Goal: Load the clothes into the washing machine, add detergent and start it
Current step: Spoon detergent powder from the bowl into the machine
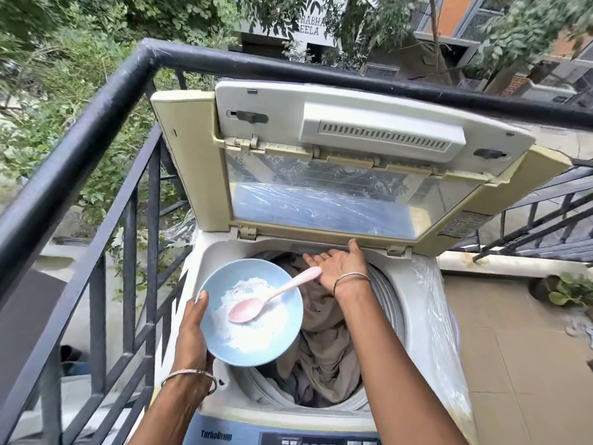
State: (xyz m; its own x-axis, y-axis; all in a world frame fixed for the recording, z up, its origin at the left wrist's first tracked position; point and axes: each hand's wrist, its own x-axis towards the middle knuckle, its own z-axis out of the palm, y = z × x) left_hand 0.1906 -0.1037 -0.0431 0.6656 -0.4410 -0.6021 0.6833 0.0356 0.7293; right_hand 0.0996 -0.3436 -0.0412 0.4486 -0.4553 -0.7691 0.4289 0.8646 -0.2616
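- As seen from the head view, washing machine (414,284) at centre frame, lid (321,200) raised; loading seemingly done, detergent and start outstanding.
- Drum: beige and grey clothes (324,345), heaped.
- Blue bowl (221,281), left of centre over drum's edge: white detergent powder (247,338), pink spoon (245,311).
- Left hand (192,329): gripping bowl, thumb over rim.
- Right hand (337,268): palm up, fingers straight, by spoon handle; contact unclear.
- Control panel (321,440), bottom edge: untouched.

A black railing (96,114) fences my nine to one o'clock; trees (80,36) beyond it; a potted plant (569,292) at my three.
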